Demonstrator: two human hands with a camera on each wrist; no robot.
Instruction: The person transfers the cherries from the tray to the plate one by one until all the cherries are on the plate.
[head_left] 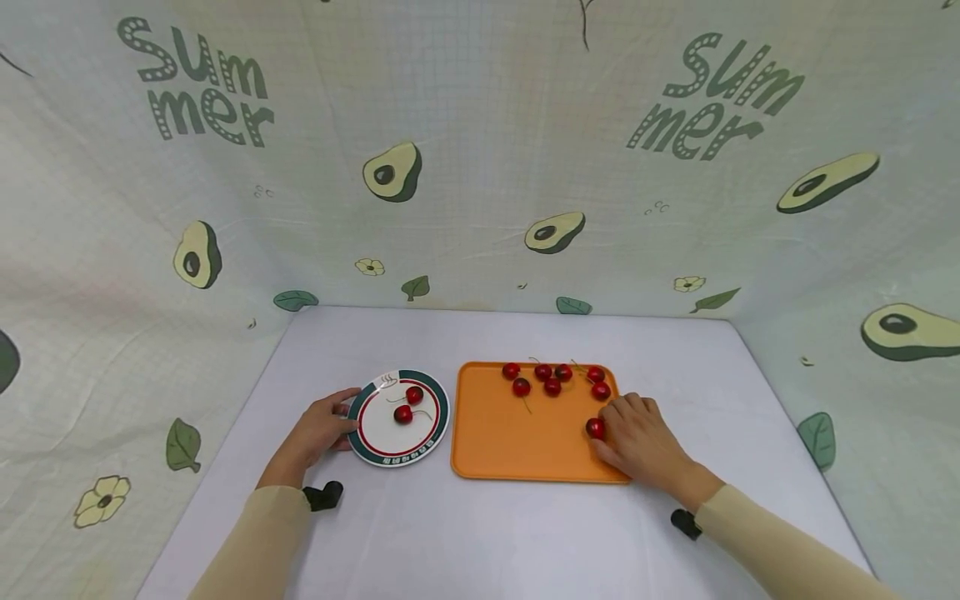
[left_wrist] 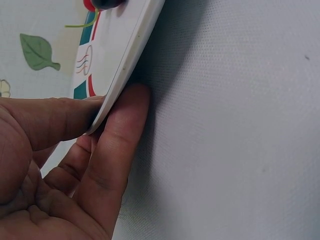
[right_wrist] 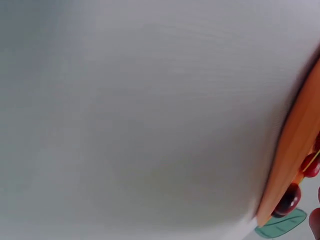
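Note:
My left hand [head_left: 318, 432] pinches the left rim of a round white plate [head_left: 378, 433] with a green and red border. In the left wrist view, the thumb lies on the plate's upper face and a finger [left_wrist: 117, 135] is under its edge. Two cherries [head_left: 403, 414] with stems lie on the plate. At the right side of an orange tray [head_left: 517, 450], my right hand [head_left: 645, 437] holds a single cherry [head_left: 595, 428] between thumb and fingers. Only a sliver of that hand shows in the right wrist view.
Several more cherries [head_left: 552, 387] lie along the tray's back and right side. The white table [head_left: 465, 533] is backed by a cloth [head_left: 465, 208] printed with avocados and leaves. Plate and tray stand side by side with a narrow gap.

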